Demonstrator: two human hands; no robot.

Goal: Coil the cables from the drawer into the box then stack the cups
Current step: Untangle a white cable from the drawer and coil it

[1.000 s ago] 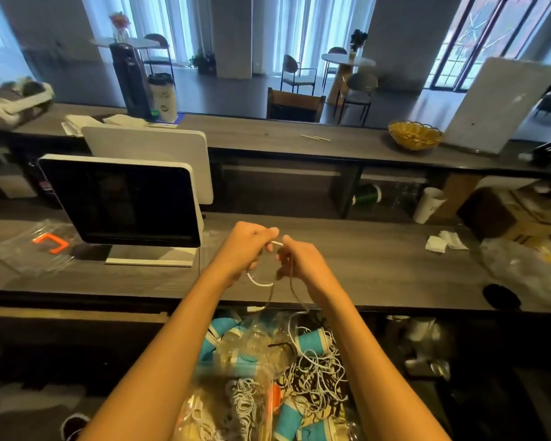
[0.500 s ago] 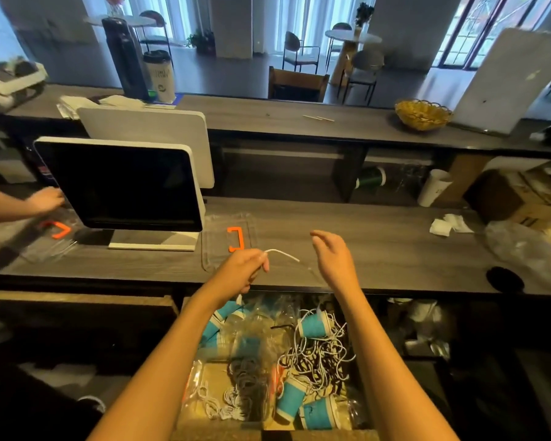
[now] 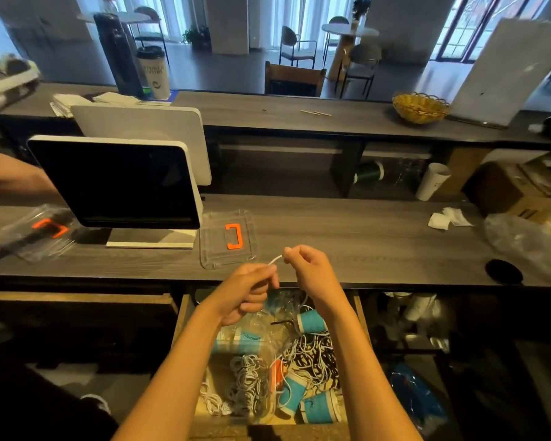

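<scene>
Below the counter at lower centre, the open drawer held tangled cables and blue cups, so the white cable pinched between left hand and right hand risked snagging them, missing the clear box just above.

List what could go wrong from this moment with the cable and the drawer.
1. The white cable pinched between the left hand and right hand may trail into the tangled cables in the open drawer and snag.
2. A pull could drag out the blue cups lying among them.
</scene>
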